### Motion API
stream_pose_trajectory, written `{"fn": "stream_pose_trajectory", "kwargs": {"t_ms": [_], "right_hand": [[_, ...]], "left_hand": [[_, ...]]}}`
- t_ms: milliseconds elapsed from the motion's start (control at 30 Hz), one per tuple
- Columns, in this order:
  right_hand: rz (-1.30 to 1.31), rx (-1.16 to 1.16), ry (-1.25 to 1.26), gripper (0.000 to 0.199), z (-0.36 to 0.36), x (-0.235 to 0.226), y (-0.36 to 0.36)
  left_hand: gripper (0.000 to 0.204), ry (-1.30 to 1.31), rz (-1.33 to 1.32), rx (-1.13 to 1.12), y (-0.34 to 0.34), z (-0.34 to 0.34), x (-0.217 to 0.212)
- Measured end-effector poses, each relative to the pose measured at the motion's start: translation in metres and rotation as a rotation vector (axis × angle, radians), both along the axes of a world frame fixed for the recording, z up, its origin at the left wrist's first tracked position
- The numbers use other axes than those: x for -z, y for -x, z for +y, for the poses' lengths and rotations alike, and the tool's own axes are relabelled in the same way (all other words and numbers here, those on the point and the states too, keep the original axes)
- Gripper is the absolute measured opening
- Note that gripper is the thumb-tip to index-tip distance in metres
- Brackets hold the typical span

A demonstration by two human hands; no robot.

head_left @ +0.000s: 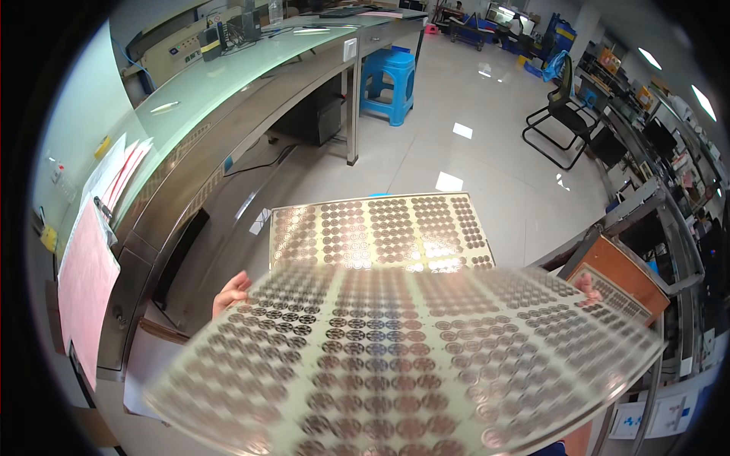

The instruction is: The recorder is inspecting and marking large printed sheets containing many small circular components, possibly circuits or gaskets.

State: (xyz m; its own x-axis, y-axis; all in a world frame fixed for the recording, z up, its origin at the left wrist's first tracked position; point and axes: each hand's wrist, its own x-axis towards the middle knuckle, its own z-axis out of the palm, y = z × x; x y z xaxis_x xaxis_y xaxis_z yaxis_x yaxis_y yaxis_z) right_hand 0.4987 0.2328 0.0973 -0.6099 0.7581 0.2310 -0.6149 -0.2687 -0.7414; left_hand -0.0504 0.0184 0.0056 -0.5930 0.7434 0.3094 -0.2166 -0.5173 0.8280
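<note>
My left grip [233, 293] and right grip [586, 290] clasp the sheet [395, 357], long axis crosswise. Past its far edge, nearer my left, lies another panel [382, 230].

No word or number can be read for certain. Small dark and coloured marks stand on the cream panel [170, 64] at the back of the glass-topped table [199, 90], too tiny in this view to make out as letters or figures, while red lines show on the white papers [118, 169] at the table's near left end and any print on the pink sheet [88, 292] is too faint to tell. At the lower right, blue printed shapes stand on a white card [629, 420], too small and unclear to read.
</note>
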Motion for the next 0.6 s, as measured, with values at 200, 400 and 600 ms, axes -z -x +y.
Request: {"fn": "stream_pose_trajectory", "kwargs": {"t_ms": [200,400,600], "right_hand": [[-0.038,0.275,0.150,0.047,-0.020,0.026,0.029],[-0.210,0.367,0.298,0.049,-0.028,0.040,0.034],[-0.318,0.162,0.400,0.039,-0.020,0.072,0.027]], "left_hand": [[0.034,0.127,-0.377,0.039,-0.061,0.020,-0.031],[0.042,0.099,-0.594,0.132,-0.079,0.005,-0.004],[0.049,0.060,-0.799,0.231,-0.092,-0.001,0.011]]}}
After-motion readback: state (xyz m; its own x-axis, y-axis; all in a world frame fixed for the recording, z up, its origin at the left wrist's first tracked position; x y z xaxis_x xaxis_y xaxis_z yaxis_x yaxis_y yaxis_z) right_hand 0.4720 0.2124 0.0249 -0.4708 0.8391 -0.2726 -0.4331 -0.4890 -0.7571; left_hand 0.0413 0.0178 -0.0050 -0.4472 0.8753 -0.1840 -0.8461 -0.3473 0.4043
